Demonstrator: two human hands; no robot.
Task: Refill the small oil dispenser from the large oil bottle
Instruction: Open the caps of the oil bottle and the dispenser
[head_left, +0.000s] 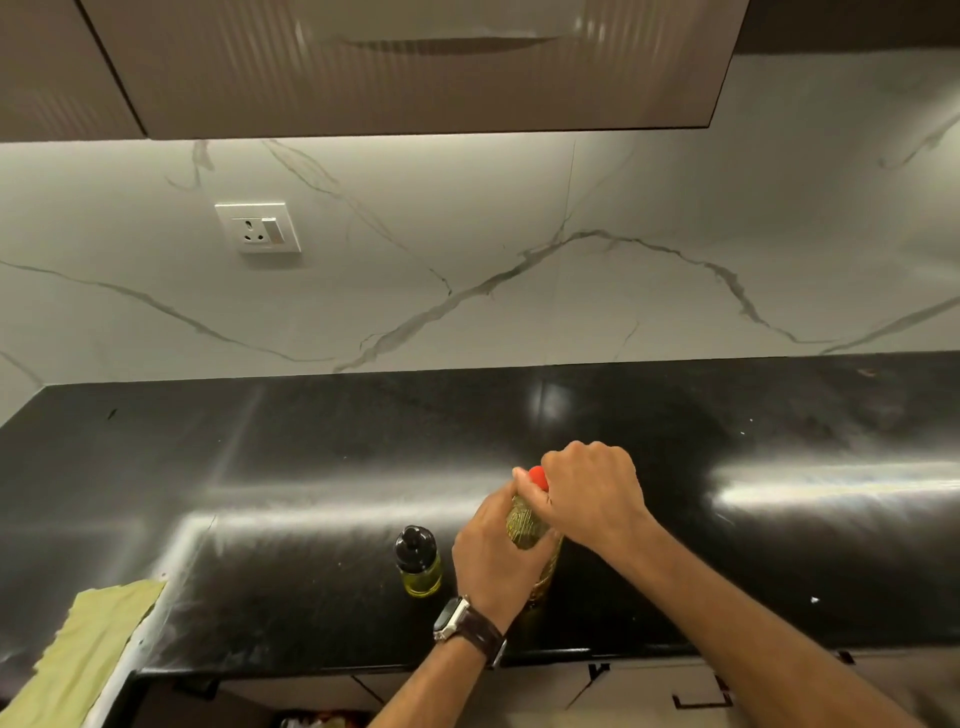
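Left hand (496, 551) grips the bottle (527, 525), mostly hidden; right hand (589, 491) clasps its red cap (538, 477); dispenser (418, 561) beside.

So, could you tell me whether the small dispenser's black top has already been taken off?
No, the black top sits on the dispenser, which stands untouched left of both hands.
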